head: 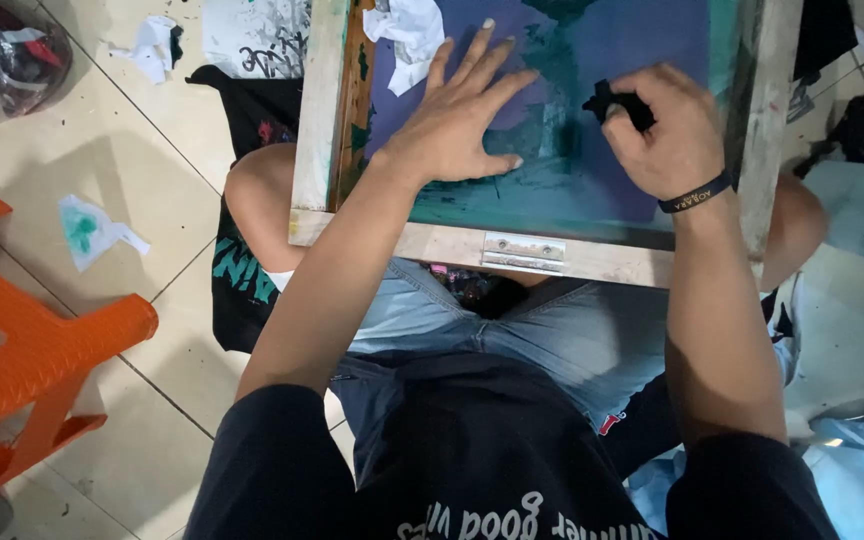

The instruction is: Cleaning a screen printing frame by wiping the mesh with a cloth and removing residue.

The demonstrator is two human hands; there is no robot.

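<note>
seated on a tiled floor (152,180) with a wooden-framed printing screen (542,255) across the lap; left hand (457,125) spread wide and flat, palm down on the purple and teal mesh; right hand (667,130) curled tight round a small black rag (614,102), pressed to the mesh near the right rail; orange plastic stool (32,360) off to the left; crumpled white paper (407,35) at the screen's top

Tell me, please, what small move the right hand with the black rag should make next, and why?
Probably wipe the black rag leftward: the right hand pinches it on the screen, green ink smears lie toward the left hand, which is pressed flat, steadying the wooden frame.
</note>
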